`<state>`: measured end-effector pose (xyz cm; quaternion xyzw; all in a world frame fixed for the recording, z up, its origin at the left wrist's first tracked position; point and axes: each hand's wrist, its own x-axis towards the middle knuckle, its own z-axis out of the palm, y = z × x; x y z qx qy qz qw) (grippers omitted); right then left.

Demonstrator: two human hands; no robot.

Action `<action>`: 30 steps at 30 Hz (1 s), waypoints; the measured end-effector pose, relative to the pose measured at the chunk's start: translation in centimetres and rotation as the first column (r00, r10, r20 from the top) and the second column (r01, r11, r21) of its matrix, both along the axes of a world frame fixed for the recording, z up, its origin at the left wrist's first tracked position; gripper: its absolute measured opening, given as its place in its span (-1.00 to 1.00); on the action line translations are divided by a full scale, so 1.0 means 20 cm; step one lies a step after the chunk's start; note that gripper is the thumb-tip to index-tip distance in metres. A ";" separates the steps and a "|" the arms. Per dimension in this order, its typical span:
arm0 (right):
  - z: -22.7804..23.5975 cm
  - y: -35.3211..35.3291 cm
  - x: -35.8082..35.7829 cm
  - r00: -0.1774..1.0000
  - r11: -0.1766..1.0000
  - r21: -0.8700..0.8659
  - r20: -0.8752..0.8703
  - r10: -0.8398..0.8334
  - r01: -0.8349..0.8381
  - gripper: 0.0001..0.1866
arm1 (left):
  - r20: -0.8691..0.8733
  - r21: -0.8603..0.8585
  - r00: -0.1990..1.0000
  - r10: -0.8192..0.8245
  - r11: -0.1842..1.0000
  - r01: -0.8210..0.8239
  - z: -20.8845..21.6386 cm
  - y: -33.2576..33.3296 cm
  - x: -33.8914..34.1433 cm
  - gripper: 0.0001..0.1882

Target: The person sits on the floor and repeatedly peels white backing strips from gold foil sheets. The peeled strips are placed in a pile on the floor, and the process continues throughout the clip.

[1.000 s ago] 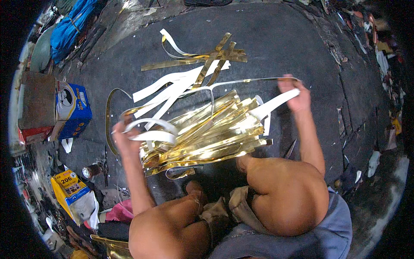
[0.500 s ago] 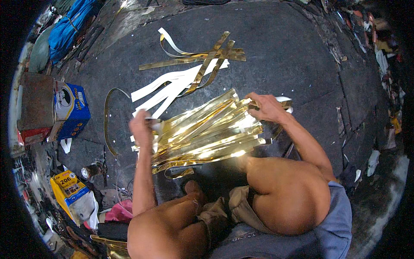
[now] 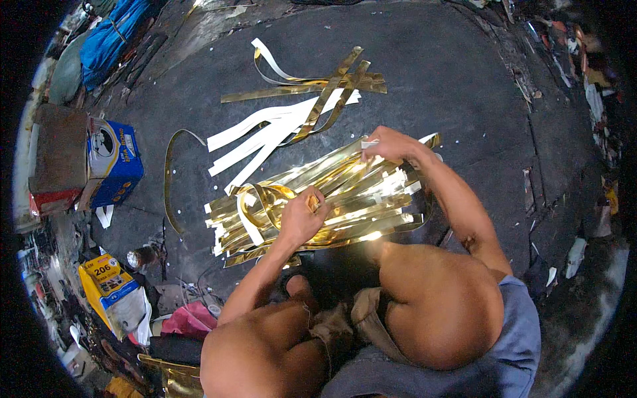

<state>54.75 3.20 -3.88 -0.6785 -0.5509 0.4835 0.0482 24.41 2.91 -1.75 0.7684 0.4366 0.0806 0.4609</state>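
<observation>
Gold strips are seen gathered into a broad, shiny bundle on the dark floor, just in front of the person's bent knees. The bundle is taken as the landmark for what follows. Its middle is pressed by the left hand, whose fingers are curled shut around a few looped strips. Its far right end is held by the right hand, with the fingers closed on the strip ends; a white strip end is seen sticking out beside that hand.

Beyond the bundle, farther from the person, a fan of white strips is laid flat on the floor, with its near ends touching the bundle. Still farther, a smaller heap of crossed gold strips is lying, partly over the white ones. To the left of the bundle a single thin curved strip is set on edge on the floor.

Well to the left of the bundle a blue carton is placed beside a brown box. Nearer to the person, to the lower left of the bundle, a yellow packet is seen among cluttered scraps, and blue cloth is bunched far off at the upper left.
</observation>
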 end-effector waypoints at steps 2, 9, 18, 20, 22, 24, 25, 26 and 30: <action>0.03 0.03 0.01 1.000 0.997 -0.077 0.025 -0.007 0.009 -0.66 | -0.050 -0.099 0.999 0.003 0.995 -0.008 0.02 0.01 -0.01 -0.80; -0.15 -0.05 -0.08 0.924 0.929 0.202 0.294 0.244 -0.310 -0.69 | 0.022 -0.197 1.000 -0.004 0.980 0.009 -0.02 -0.02 0.00 -0.80; 0.07 -0.10 0.04 0.993 0.988 0.098 0.012 -0.118 0.117 -0.58 | 0.129 -0.203 0.989 0.068 0.978 -0.041 -0.01 0.02 0.00 -0.81; 0.29 -0.06 -0.01 0.975 0.974 -0.114 -0.090 -0.206 0.195 -0.57 | 0.256 -0.214 0.962 0.099 0.976 -0.043 0.05 0.04 0.02 -0.85; 0.31 -0.09 -0.06 0.849 0.896 -0.180 -0.289 -0.442 0.405 -0.75 | 0.370 -0.213 0.923 0.109 0.977 -0.030 0.06 0.05 0.05 -0.87; 0.31 -0.13 -0.11 0.652 0.804 -0.368 -0.470 -0.595 0.467 -0.76 | 0.348 -0.262 0.927 0.142 0.964 -0.049 0.15 0.05 0.12 -0.80; 0.33 -0.15 -0.13 0.560 0.768 -0.437 -0.526 -0.641 0.469 -0.76 | 0.334 -0.329 0.928 0.168 0.943 -0.052 0.16 0.04 0.14 -0.78; 0.36 -0.16 -0.18 0.457 0.719 -0.487 -0.558 -0.693 0.496 -0.78 | 0.315 -0.397 0.930 0.190 0.916 -0.053 0.17 0.04 0.16 -0.75; 0.39 -0.20 -0.36 0.293 0.612 -0.571 -0.554 -0.779 0.547 -0.77 | 0.376 -0.260 0.909 0.180 0.962 -0.083 0.19 0.02 0.21 -0.69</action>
